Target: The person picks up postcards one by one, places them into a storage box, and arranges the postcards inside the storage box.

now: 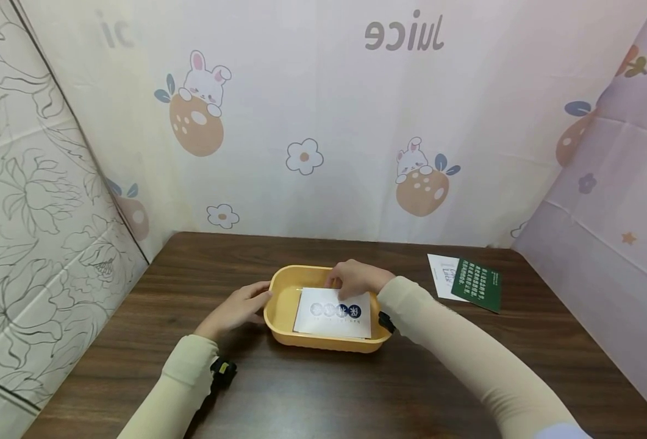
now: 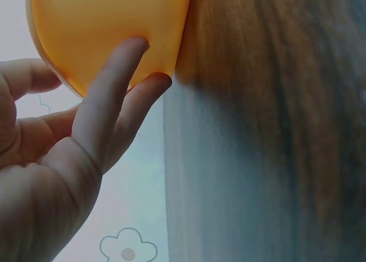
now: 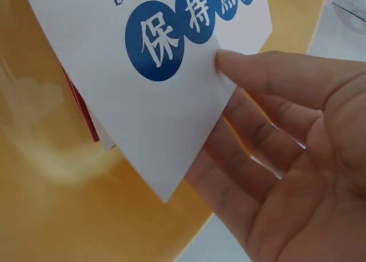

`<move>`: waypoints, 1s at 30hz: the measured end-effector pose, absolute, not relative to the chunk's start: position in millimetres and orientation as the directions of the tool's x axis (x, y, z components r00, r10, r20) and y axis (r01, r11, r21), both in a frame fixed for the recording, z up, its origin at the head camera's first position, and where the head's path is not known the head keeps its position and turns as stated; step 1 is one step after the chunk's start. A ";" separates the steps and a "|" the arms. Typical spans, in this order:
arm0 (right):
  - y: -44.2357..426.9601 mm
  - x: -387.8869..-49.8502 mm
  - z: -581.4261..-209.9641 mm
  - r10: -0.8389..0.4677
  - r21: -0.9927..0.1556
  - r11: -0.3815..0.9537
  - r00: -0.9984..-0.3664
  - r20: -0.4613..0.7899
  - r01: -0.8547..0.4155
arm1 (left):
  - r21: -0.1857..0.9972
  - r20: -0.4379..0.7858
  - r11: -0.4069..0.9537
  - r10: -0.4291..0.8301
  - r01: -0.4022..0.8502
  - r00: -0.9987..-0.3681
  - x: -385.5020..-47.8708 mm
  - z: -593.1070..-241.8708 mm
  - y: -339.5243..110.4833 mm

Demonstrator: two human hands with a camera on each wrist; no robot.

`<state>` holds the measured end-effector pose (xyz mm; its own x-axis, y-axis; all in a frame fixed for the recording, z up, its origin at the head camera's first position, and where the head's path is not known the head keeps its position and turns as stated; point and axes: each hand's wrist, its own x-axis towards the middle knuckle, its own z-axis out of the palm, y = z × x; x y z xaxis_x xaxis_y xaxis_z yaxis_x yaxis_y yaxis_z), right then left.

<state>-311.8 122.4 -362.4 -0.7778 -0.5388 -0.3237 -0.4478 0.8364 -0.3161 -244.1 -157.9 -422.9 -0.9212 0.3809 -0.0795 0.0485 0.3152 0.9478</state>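
A yellow plastic basin (image 1: 328, 346) stands on the table, holding a white card (image 1: 325, 327) with white characters in dark blue circles. My right hand (image 1: 358, 279) reaches over the basin and pinches the card's far edge. In the right wrist view the thumb lies on the card's printed face (image 3: 154, 119), and the other fingers are behind it. Beneath the card, red and white edges of other cards (image 3: 86, 113) peek out. At the basin's left end, my left hand (image 1: 239, 309) touches the outer wall (image 2: 108, 22) with fairly straight fingers.
On the table's right side a green card (image 1: 479, 285) with white writing overlaps a white card (image 1: 443, 274). The dark wooden table (image 1: 312, 396) meets a printed curtain (image 1: 334, 201) at the back, with further patterned cloth on both sides.
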 end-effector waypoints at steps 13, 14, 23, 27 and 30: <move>109.7 -308.6 -366.7 -0.506 -0.203 0.863 -0.790 -0.347 -0.464 | 0.942 -0.075 0.330 0.373 0.056 -0.925 -244.0 -423.7 -159.2; 109.2 -308.0 -366.9 -0.504 -0.198 0.864 -0.791 -0.348 -0.463 | 0.944 -0.072 0.325 0.377 0.059 -0.923 -244.0 -423.9 -159.2; 107.7 -307.4 -368.0 -0.491 -0.180 0.871 -0.799 -0.347 -0.457 | 0.947 -0.071 0.317 0.378 0.057 -0.923 -243.4 -422.8 -158.4; 108.4 -306.1 -366.0 -0.490 -0.191 0.872 -0.804 -0.337 -0.451 | 0.941 -0.074 0.334 0.380 0.062 -0.922 -243.6 -422.8 -157.8; 110.0 -305.9 -363.8 -0.487 -0.199 0.873 -0.809 -0.331 -0.444 | 0.936 -0.075 0.345 0.383 0.067 -0.921 -244.1 -423.1 -157.5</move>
<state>-305.9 110.0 -363.8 -0.8087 -0.4866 -0.3306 -0.4441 0.8735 -0.1994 -244.1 -157.5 -423.1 -0.9208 0.3828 -0.0746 0.0675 0.3448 0.9363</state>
